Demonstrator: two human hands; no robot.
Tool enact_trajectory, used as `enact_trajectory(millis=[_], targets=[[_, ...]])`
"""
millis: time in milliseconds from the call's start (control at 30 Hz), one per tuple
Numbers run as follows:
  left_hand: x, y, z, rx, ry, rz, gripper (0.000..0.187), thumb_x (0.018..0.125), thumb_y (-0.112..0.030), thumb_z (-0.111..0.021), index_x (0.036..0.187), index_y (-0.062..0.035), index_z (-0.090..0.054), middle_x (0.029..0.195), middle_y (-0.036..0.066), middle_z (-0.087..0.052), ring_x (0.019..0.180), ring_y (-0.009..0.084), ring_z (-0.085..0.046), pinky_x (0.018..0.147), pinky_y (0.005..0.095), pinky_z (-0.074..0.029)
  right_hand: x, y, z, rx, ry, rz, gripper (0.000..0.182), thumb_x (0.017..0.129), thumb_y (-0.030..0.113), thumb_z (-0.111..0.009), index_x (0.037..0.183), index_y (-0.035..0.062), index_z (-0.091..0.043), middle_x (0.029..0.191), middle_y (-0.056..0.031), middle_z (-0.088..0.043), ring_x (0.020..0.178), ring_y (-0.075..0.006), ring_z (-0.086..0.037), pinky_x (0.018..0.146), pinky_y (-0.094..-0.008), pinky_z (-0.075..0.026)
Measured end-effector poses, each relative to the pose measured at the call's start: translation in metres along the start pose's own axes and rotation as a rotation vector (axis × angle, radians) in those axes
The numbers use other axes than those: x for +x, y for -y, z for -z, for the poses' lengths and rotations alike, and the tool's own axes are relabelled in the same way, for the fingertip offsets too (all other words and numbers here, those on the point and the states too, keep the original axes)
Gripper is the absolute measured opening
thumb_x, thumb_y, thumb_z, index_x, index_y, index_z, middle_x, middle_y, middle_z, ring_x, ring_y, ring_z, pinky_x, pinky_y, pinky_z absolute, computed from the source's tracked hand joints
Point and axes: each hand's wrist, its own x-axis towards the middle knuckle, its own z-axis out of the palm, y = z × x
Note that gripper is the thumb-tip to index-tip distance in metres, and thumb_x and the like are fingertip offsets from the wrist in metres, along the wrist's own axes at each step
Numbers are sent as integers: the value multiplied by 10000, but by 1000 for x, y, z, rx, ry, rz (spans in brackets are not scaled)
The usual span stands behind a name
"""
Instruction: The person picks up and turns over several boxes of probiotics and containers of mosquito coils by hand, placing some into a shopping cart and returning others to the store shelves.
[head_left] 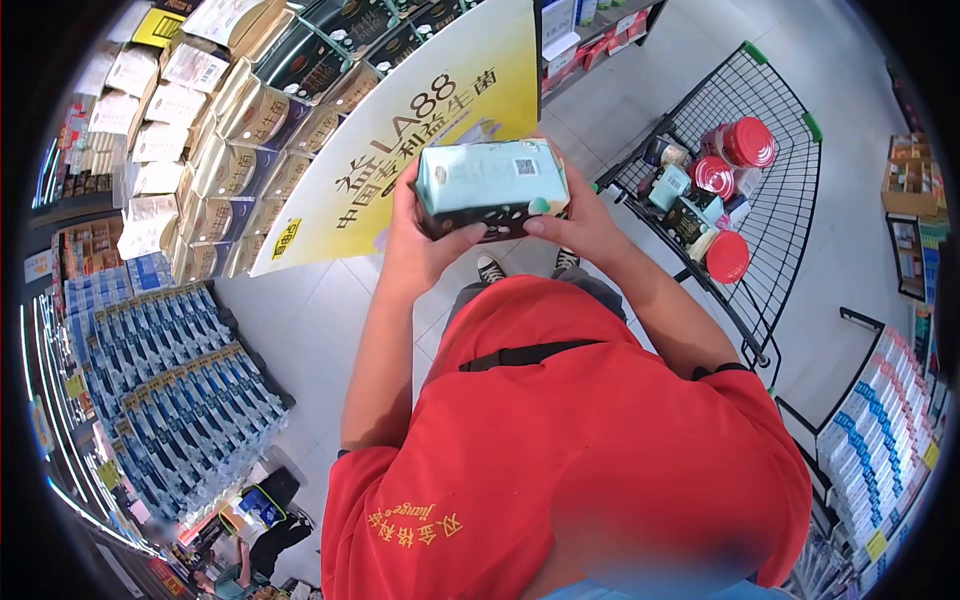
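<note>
Pale floor tiles (pixel 325 318) are spreading below a mint-green and black rectangular carton (pixel 492 178), which the left grip (pixel 425 238) and right grip (pixel 580 222) are clasping at opposite ends. Just beyond them, a curved white-and-yellow sign (pixel 505 50) is standing; to their right, a black wire cart (pixel 795 130) is carrying red-lidded containers (pixel 748 143).

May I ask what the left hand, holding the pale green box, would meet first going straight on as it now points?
With the box, the left hand would probably meet the yellow and white printed sign, though depth is unclear.
</note>
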Motion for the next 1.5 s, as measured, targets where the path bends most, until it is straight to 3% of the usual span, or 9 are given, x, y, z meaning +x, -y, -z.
enact_trajectory(millis=[167, 400, 567, 733, 833, 1000, 1233, 1367, 1500], targets=[[15, -19, 0, -11, 150, -177, 865, 939, -248, -592, 1567, -63, -26, 1494, 177, -366, 1385, 268, -369, 1137, 367, -295, 1, -2, 5, 250, -143, -160, 776, 929, 305, -639, 1535, 65, -217, 1393, -99, -481, 1153, -129, -557, 849, -268, -511], [38, -26, -11, -104, 90, 188, 604, 1031, -304, -426, 1545, -58, -223, 1505, 109, -374, 1373, 200, -374, 1128, 318, -282, 7, 2, 13, 480, -143, -431, 524, 990, 471, -482, 1345, 86, -507, 1082, -24, -687, 899, -100, -652, 646, -228, -489], [45, -15, -15, -85, 128, 125, 631, 1011, -320, -464, 1541, -66, -236, 1515, 104, -356, 1371, 203, -367, 1131, 327, -282, 10, 8, 13, 599, -94, -330, 546, 1009, 376, -496, 1414, 25, -390, 1270, -97, -603, 1049, -145, -648, 840, -289, -557], [52, 17, -33, -329, 96, 6, 799, 968, -611, -405, 1552, -107, -200, 1546, 85, -323, 1398, 241, -361, 1140, 416, -310, 3, 6, 30, 628, -136, -242, 558, 1004, 334, -511, 1428, 8, -353, 1305, -103, -571, 1136, -151, -613, 954, -299, -524], [47, 33, -50, -511, 128, 212, 776, 980, -619, -362, 1550, -117, -205, 1536, 83, -342, 1384, 254, -380, 1145, 443, -296, 1, 7, 42, 657, -198, -114, 539, 1004, 353, -502, 1406, 9, -397, 1282, -96, -590, 1132, -142, -615, 964, -298, -513], [56, 48, -72, -350, 471, 159, 764, 979, -618, -369, 1512, -77, -286, 1470, 106, -438, 1357, 278, -415, 1142, 456, -273, -3, 12, 69, 628, -469, -1, 536, 1009, 454, -433, 1391, 80, -461, 1327, -108, -585, 1196, -239, -589, 1049, -410, -446], [61, 31, -97, 275, 837, 64, 579, 882, -201, -669, 1398, -18, -479, 1412, 140, -515, 1360, 256, -426, 1140, 379, -282, -17, 46, 144, 404, -693, 152, 473, 1000, 396, -497, 1335, 63, -492, 1263, -83, -627, 1115, -186, -630, 977, -360, -494], [68, 27, -105, 453, 970, -67, 577, 892, -241, -669, 1401, -43, -482, 1439, 168, -487, 1400, 306, -372, 1151, 411, -273, -59, 59, 210, 180, -811, -20, 459, 989, 465, -487, 1269, 105, -535, 1087, -24, -688, 956, -130, -656, 717, -315, -521], [73, 40, -116, 680, 1104, -216, 562, 909, -318, -644, 1386, -57, -497, 1470, 176, -449, 1443, 351, -280, 1160, 481, -245, -99, 34, 272, 96, -960, -239, 455, 933, 547, -537, 1183, 168, -572, 1041, 43, -678, 873, -96, -612, 684, -257, -445]])
